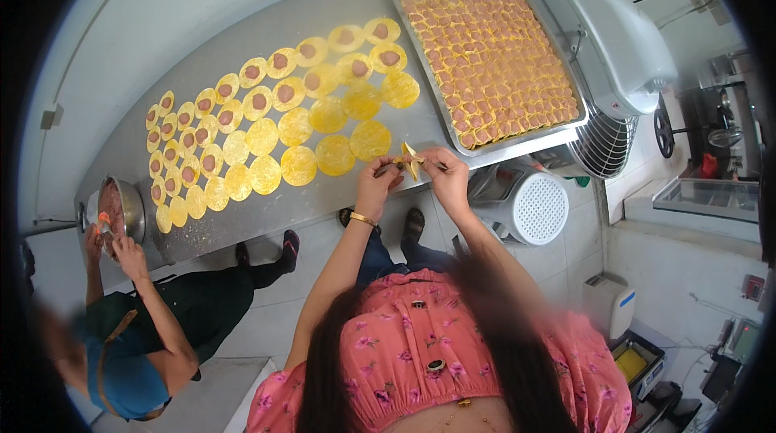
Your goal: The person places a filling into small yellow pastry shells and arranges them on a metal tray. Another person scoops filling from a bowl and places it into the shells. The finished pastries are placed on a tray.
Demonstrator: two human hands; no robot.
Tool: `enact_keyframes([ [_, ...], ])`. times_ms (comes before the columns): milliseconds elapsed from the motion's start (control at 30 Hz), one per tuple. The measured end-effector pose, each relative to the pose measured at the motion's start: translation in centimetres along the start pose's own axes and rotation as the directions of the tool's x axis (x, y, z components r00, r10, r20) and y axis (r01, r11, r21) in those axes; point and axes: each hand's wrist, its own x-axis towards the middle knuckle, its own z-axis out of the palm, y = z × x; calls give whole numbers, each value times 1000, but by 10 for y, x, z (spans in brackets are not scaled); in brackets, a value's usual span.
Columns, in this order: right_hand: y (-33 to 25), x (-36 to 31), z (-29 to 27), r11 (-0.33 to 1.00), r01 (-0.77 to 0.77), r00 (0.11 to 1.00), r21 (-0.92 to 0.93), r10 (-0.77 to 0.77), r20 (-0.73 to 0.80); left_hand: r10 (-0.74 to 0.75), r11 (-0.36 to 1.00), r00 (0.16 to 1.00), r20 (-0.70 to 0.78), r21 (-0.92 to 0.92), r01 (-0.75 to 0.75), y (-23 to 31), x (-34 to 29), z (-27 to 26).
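Observation:
Between my two hands, over the table's near edge, is a yellow dumpling wrapper [411, 161] with its edge folded up. My left hand [380, 183] pinches its left side, and my right hand [447, 174] grips the right side with bent fingers. Whether it holds filling is hard to make out. Rows of round yellow wrappers [298, 166] lie flat on the steel table [275, 33] to the left. Those in the far and left rows carry a lump of pink meat filling [285, 94]; several nearer ones are bare. Beyond my right hand, a metal tray [459, 128] holds densely packed open-topped dumplings [501, 69].
At the far left a co-worker [129, 360] holds a utensil over a steel bowl [129, 205] of meat filling. A large white mixer [610, 37] with a wire guard stands right of the tray. Below the table's right end is a white perforated stool [539, 207].

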Motion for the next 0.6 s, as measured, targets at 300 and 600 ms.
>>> enact_keyframes([
  [300,-10,-2,-2,866,-155,986,475,106,129,100,974,994,49,-207,-88,10,-3,10],
  [600,17,12,-10,928,-141,982,345,88,166,194,974,979,56,-133,-185,21,-5,4],
])
